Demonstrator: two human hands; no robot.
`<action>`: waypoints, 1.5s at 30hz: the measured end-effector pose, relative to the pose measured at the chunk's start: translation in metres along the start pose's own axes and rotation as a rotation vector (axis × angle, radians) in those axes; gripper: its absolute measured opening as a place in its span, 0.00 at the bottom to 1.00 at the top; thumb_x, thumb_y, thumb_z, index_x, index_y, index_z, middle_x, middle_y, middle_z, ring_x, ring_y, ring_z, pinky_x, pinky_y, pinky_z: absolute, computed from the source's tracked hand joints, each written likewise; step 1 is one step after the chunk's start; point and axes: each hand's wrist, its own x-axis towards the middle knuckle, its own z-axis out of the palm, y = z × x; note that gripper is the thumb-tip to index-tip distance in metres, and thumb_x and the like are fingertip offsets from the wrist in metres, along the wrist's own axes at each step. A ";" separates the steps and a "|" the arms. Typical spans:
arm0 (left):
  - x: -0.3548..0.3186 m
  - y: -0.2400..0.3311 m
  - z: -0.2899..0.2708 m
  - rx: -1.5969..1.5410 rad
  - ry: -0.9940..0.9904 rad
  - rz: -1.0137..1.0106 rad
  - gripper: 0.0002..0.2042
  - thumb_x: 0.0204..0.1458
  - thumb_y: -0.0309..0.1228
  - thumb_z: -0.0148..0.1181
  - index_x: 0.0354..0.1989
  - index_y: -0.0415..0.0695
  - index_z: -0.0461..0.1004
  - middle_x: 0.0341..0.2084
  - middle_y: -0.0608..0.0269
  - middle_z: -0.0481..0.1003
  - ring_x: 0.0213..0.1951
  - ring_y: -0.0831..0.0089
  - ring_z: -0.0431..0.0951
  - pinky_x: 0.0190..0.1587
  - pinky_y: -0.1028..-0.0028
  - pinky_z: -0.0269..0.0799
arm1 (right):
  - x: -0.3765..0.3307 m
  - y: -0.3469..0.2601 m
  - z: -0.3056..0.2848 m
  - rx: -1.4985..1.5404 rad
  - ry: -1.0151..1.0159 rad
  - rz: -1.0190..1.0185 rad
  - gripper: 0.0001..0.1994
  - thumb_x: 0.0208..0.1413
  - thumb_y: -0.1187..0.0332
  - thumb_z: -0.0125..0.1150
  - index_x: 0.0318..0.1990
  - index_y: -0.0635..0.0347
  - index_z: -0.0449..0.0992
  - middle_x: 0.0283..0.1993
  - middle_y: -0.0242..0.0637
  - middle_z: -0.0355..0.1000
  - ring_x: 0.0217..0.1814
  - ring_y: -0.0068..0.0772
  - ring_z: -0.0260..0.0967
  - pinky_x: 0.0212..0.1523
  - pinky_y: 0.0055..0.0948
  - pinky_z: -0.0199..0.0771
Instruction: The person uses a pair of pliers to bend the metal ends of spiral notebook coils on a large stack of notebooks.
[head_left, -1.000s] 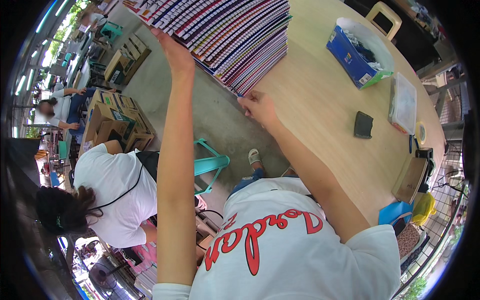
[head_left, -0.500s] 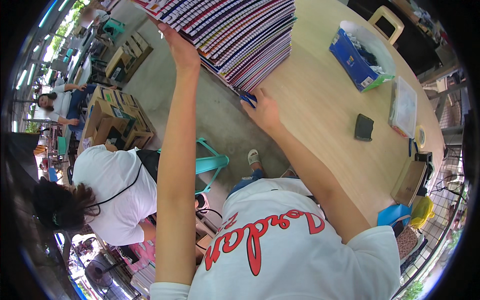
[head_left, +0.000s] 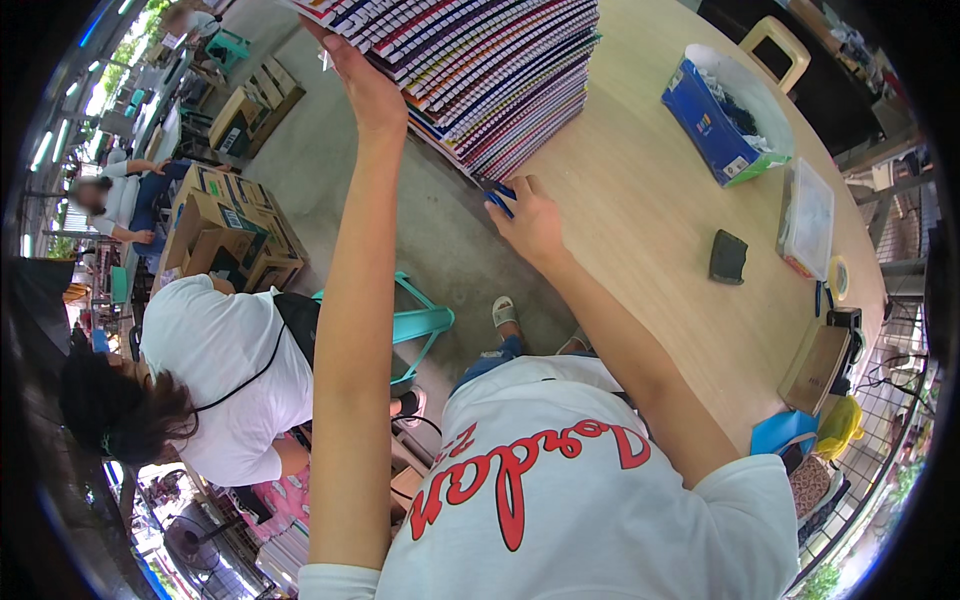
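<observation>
A tall stack of spiral-bound notebooks (head_left: pixel 480 85) rises at the top of the view, its many coiled spines facing me. My left hand (head_left: pixel 362 85) is at the stack's left side, fingers curled against the notebooks and partly hidden. A small white bit (head_left: pixel 326 60) sticks out beside its thumb; I cannot make out what it is. My right hand (head_left: pixel 532 222) rests at the table edge by the stack's lower corner. It is closed around what look like blue-handled pliers (head_left: pixel 500 203), whose dark jaws point toward the bottom spines.
On the round wooden table (head_left: pixel 640 230) stand a blue box (head_left: pixel 708 125) with dark scraps, a clear plastic case (head_left: pixel 806 220), a black block (head_left: pixel 728 257) and a brown box (head_left: pixel 815 368). A co-worker in white (head_left: pixel 225 370) sits at left, near a turquoise stool (head_left: pixel 420 323) and cardboard boxes (head_left: pixel 235 225).
The view has shifted a little, so the stack and both hands sit slightly farther right. The pliers' handles have turned slightly in my right hand. My left hand stays at the stack.
</observation>
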 end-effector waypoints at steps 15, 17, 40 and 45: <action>0.000 0.000 0.003 -0.045 0.030 -0.034 0.37 0.64 0.60 0.24 0.71 0.44 0.46 0.68 0.60 0.54 0.67 0.66 0.56 0.68 0.65 0.48 | -0.009 0.006 -0.004 0.010 -0.090 0.083 0.23 0.44 0.57 0.70 0.41 0.66 0.74 0.42 0.49 0.73 0.40 0.50 0.74 0.39 0.45 0.74; -0.001 0.001 0.005 -0.035 0.024 -0.025 0.37 0.64 0.60 0.25 0.71 0.44 0.46 0.68 0.60 0.54 0.67 0.66 0.56 0.68 0.65 0.48 | -0.009 0.008 0.000 -0.053 -0.048 0.008 0.21 0.44 0.58 0.70 0.40 0.65 0.74 0.40 0.48 0.73 0.39 0.51 0.74 0.38 0.44 0.74; -0.009 0.005 0.009 -0.018 0.072 -0.097 0.34 0.65 0.58 0.23 0.70 0.45 0.47 0.67 0.62 0.56 0.66 0.68 0.56 0.68 0.66 0.48 | 0.003 0.020 0.005 0.295 -0.336 0.456 0.19 0.48 0.58 0.68 0.40 0.64 0.74 0.40 0.47 0.73 0.39 0.46 0.74 0.36 0.42 0.73; -0.006 0.004 0.015 -0.002 0.107 -0.087 0.35 0.65 0.59 0.22 0.71 0.45 0.46 0.67 0.62 0.55 0.67 0.67 0.56 0.68 0.65 0.48 | 0.008 0.026 0.002 0.847 -0.507 0.970 0.17 0.49 0.61 0.67 0.36 0.67 0.74 0.28 0.45 0.74 0.32 0.42 0.74 0.34 0.38 0.74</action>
